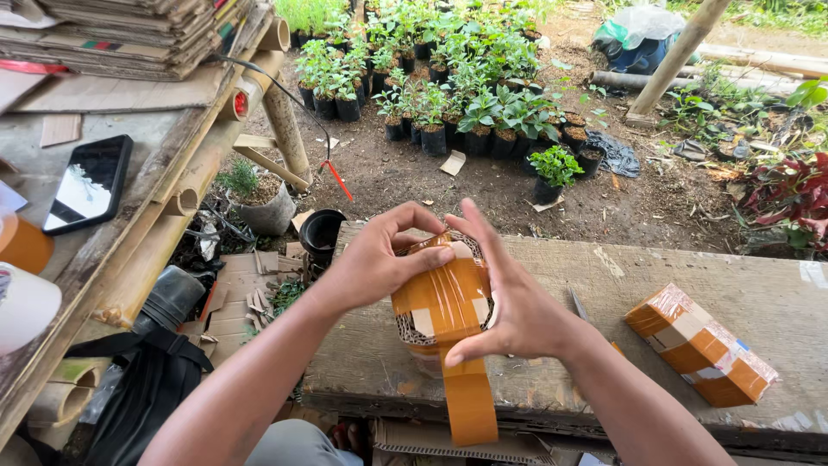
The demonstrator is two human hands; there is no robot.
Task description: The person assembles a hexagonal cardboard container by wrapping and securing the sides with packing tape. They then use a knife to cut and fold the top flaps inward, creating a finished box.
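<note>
My left hand point(377, 259) and my right hand point(509, 298) both grip a rounded cardboard parcel point(442, 304) wrapped in orange-brown packing tape, held above a wooden plank bench point(552, 285). My left thumb presses the tape on the parcel's top. A loose strip of tape point(470, 401) hangs down from the parcel past the bench's front edge. A second, box-shaped parcel point(700, 343) wrapped in the same tape lies on the bench to the right, clear of my hands.
A bamboo-edged table point(129, 198) at left carries a black phone point(89, 183), stacked cardboard point(121, 34) and a tape roll point(21, 242). Potted seedlings point(448, 78) stand on the soil beyond. A black bag point(147, 380) and cardboard scraps lie below.
</note>
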